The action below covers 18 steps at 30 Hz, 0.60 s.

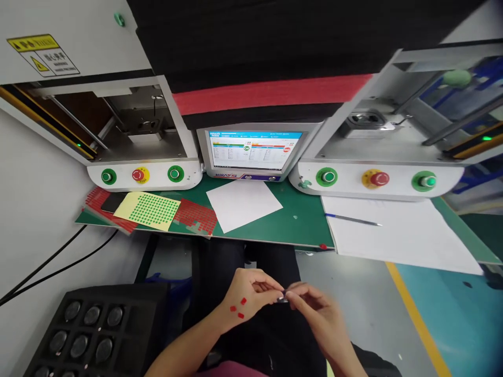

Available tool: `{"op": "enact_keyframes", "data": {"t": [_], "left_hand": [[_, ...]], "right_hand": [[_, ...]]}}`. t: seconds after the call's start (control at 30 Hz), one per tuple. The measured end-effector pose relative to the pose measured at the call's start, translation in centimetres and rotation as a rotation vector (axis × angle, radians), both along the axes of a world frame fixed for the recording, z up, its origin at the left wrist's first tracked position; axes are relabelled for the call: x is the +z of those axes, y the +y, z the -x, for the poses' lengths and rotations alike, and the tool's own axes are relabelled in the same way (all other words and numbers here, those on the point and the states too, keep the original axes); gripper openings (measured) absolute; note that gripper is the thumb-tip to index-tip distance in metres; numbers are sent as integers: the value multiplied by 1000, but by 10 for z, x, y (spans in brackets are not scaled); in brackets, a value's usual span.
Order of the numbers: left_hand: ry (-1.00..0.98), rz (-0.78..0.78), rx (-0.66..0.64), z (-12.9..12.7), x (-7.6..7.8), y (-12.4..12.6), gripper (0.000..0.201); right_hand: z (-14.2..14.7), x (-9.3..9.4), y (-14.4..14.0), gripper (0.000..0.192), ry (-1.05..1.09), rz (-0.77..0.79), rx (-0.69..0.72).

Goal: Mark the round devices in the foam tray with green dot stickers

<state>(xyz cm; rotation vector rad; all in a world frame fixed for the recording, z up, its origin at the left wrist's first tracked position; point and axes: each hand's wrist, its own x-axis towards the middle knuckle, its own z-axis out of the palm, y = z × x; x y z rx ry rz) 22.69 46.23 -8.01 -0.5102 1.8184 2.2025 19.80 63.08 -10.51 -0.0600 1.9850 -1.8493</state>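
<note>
My left hand (251, 293) and my right hand (316, 311) meet above my lap, each closed in a pinch. Between their fingertips is a small dark piece (283, 299) with a light, shiny spot; its kind is mostly hidden by the fingers. Several small red stickers (241, 309) are stuck on the back of my left hand. Slight blur smears the outer edge of my right hand.
Ahead is a green bench (302, 225) with white paper (243, 204), a pen (353, 219) and a green-dot sticker sheet (153, 210). Two press stations flank a screen (251, 152). A black foam tray (131, 335) holding several round dark parts stands at lower left.
</note>
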Motion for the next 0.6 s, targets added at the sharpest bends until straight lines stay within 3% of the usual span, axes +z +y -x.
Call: {"op": "enact_keyframes", "data": {"t": [0.13, 0.2, 0.3, 0.43, 0.6], "left_hand": [[-42, -12, 4, 18, -5, -8, 19], [-64, -11, 12, 24, -9, -14, 22], [-75, 68, 110, 31, -16, -35, 20], [-79, 187, 250, 35, -29, -80, 17], [-76, 256, 239, 27, -32, -104, 19]], "right_hand": [[14, 1, -7, 28, -18, -45, -16], [21, 1, -6, 28, -67, -49, -97], [42, -3, 6, 34, -98, -47, -365], [82, -15, 47, 42, -63, -36, -733], [110, -34, 78, 40, -158, -10, -902]]}}
